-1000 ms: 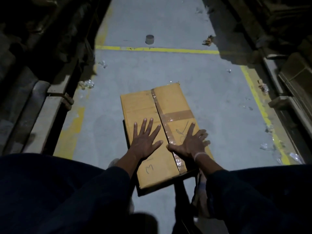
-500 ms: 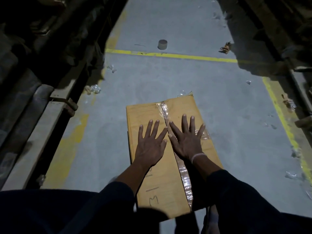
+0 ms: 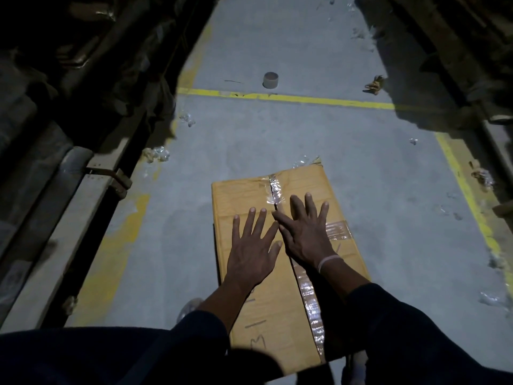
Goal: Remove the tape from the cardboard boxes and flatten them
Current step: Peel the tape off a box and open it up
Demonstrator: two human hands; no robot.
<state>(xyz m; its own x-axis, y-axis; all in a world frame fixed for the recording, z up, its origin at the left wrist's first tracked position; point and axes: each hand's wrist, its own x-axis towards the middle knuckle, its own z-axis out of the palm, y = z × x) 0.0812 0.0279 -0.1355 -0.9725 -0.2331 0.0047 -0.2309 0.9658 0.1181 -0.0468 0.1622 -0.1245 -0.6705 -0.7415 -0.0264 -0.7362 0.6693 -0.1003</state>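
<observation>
Under your right hand [image 3: 304,234] the tape [image 3: 309,301] runs lengthwise down the cardboard box [image 3: 249,315] — probably nearer than your left hand [image 3: 251,250]; both lie flat, fingers spread.

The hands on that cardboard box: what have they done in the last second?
Both hands slid farther up the cardboard box, fingers spread. The right hand turned from sideways to pointing forward and now lies over the tape seam, beside the left hand. Nothing was gripped or released. The box stays flat on the floor, tape still on.
</observation>
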